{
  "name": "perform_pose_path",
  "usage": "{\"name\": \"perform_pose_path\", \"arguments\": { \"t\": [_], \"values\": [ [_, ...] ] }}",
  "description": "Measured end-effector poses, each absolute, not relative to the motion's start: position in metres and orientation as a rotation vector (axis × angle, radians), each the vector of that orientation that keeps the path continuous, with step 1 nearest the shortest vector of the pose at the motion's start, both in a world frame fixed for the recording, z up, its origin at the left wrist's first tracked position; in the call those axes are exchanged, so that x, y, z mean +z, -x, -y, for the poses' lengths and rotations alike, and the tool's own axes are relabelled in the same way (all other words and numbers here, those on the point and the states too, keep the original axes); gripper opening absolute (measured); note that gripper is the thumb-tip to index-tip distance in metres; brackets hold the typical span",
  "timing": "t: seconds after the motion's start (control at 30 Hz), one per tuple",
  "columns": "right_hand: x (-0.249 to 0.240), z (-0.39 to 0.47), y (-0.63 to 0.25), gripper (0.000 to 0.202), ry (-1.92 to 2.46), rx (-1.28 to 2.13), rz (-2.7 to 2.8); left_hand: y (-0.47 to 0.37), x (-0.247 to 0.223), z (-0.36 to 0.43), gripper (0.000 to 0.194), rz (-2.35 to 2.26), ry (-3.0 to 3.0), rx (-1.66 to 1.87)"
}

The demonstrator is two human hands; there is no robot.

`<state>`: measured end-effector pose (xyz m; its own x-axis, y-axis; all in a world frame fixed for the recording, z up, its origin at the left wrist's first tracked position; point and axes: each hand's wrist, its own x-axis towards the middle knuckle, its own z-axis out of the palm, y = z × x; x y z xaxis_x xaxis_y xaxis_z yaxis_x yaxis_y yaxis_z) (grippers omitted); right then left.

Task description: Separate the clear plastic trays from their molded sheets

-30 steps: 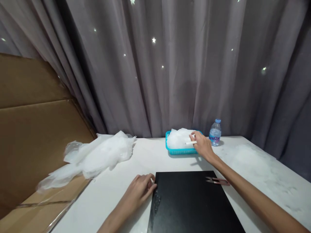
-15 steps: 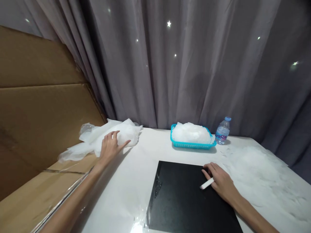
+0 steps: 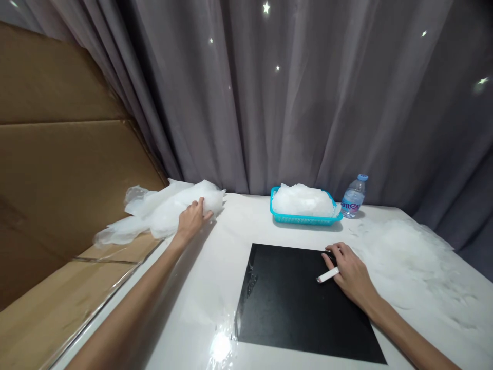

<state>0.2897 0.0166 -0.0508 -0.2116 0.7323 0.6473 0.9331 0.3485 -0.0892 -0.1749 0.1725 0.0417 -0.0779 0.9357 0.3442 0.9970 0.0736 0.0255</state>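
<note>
My left hand [image 3: 191, 218] rests on a pile of thin, white, translucent sheets or bags [image 3: 157, 208], with thumb and forefinger apart on its right end. The other fingertips are partly hidden against the pile. My right hand [image 3: 351, 272] lies over the upper right edge of a flat black board [image 3: 288, 298]. A slim white stick with a dark tip [image 3: 328, 275] is held in this hand, pointing left over the board. Its kind cannot be made out.
Behind the board stands a blue basket [image 3: 306, 220] filled with white, fluffy material [image 3: 304, 199]. A water bottle [image 3: 353, 197] is beside it. More thin white material [image 3: 408, 262] spreads over the table's right side. Cardboard [image 3: 69, 174] stands at the left, before a grey curtain [image 3: 269, 128].
My left hand has moved forward and right onto the white pile, its fingers drawing closer together. My right hand keeps its place on the board with the stick. The view has tilted down slightly.
</note>
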Motion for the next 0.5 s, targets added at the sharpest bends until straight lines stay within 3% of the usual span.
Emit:
{"name": "perform_pose_path", "arguments": {
  "t": [0.27,0.5],
  "values": [
    [-0.052,-0.017,-0.29,0.023,1.433,-0.386,2.002,0.187,0.067,-0.161,0.034,2.19,1.991,-0.579],
    [-0.053,-0.017,-0.29,0.024,1.46,-0.378,2.012,0.19,0.11,-0.154,0.036,2.002,1.917,-1.201]
  ]
}}
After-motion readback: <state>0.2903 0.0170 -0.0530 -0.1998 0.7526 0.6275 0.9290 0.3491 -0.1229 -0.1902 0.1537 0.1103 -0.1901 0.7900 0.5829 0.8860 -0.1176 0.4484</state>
